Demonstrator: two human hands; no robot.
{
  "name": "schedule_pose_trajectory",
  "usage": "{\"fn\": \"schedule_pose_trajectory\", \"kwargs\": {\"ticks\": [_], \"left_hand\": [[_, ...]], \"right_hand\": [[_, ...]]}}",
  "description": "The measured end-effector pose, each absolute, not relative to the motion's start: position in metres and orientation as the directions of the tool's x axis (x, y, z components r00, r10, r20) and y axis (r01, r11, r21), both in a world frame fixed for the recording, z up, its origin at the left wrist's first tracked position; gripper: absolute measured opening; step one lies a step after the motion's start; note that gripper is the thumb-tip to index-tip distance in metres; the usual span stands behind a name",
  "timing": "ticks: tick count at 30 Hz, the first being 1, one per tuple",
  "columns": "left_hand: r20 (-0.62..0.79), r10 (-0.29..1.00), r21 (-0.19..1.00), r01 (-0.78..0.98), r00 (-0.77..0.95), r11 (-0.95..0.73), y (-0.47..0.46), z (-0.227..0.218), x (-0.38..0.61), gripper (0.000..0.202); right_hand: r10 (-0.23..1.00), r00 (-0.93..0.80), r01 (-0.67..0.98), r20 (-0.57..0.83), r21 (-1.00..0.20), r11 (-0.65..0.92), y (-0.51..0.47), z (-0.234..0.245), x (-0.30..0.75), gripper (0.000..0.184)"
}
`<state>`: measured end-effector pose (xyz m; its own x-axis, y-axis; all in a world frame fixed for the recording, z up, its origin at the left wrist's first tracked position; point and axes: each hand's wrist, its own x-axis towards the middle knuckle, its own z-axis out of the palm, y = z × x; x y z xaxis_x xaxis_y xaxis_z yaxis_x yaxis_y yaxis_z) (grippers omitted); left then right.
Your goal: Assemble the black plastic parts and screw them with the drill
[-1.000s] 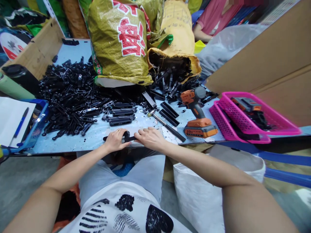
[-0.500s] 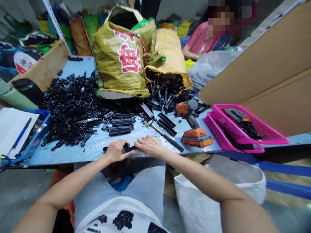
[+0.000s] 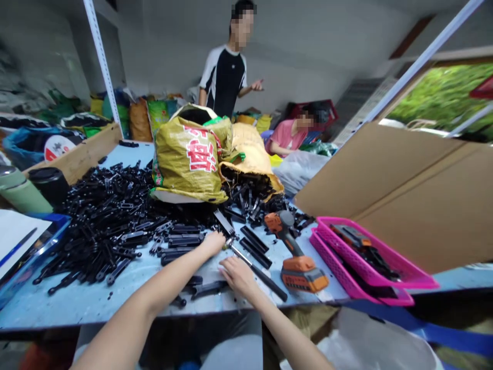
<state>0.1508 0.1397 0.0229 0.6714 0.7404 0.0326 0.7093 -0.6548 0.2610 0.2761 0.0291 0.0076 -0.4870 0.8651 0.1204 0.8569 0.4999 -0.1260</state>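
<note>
My left hand [image 3: 214, 243] reaches forward to the hammer's head, its fingers curled together and slightly blurred; what they hold, if anything, is hidden. A hammer [image 3: 256, 271] with a black grip lies slantwise on the table. Nearer the front edge, my right hand [image 3: 238, 276] is held low with fingers stretched out to the left. Just left of its fingertips lies a black slotted part [image 3: 210, 290], apparently not gripped. Beside my left forearm sits a row of black handle-like parts [image 3: 185, 240]. Two black channel-shaped pieces [image 3: 254, 245] lie right of the hammer.
A large heap of black parts [image 3: 103, 221] covers the left side. An orange cordless drill [image 3: 296, 252] stands right of the hammer, near pink baskets [image 3: 346, 277]. Behind are a gold sack [image 3: 185, 164] and a yellow sack [image 3: 252, 149] spilling parts. Two people are beyond the table.
Both hands have let go of the black part they held at the front edge. My left hand has moved forward to the hammer's head. The view has tilted up, showing a standing person.
</note>
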Motion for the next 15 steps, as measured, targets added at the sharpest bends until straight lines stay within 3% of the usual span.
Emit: {"fn": "schedule_pose_trajectory", "kwargs": {"ticks": [2, 4, 9, 13, 15], "left_hand": [[0.038, 0.744, 0.256, 0.713, 0.667, -0.653, 0.139, 0.017, 0.159, 0.016], [0.060, 0.760, 0.258, 0.725, 0.647, -0.638, 0.136, 0.015, 0.158, 0.018], [0.151, 0.814, 0.308, 0.756, 0.560, -0.577, 0.116, 0.032, 0.116, 0.023], [0.330, 0.866, 0.520, 0.693, 0.376, -0.499, 0.068, 0.032, 0.049, 0.023], [0.355, 0.896, 0.618, 0.653, 0.265, -0.438, 0.037, 0.021, 0.016, 0.024]], "right_hand": [[0.925, -0.323, 0.932, 0.198, -0.103, 0.347, 0.055, 0.014, 0.288, 0.029], [0.956, -0.235, 0.967, 0.176, -0.059, 0.249, 0.082, 0.019, 0.290, 0.027], [0.974, -0.225, 0.973, 0.035, 0.057, 0.223, 0.126, 0.014, 0.257, 0.022], [0.984, -0.174, 0.983, 0.041, 0.070, 0.171, 0.136, 0.003, 0.235, 0.026], [0.987, -0.153, 0.987, 0.044, 0.063, 0.150, 0.139, 0.000, 0.233, 0.027]]}}
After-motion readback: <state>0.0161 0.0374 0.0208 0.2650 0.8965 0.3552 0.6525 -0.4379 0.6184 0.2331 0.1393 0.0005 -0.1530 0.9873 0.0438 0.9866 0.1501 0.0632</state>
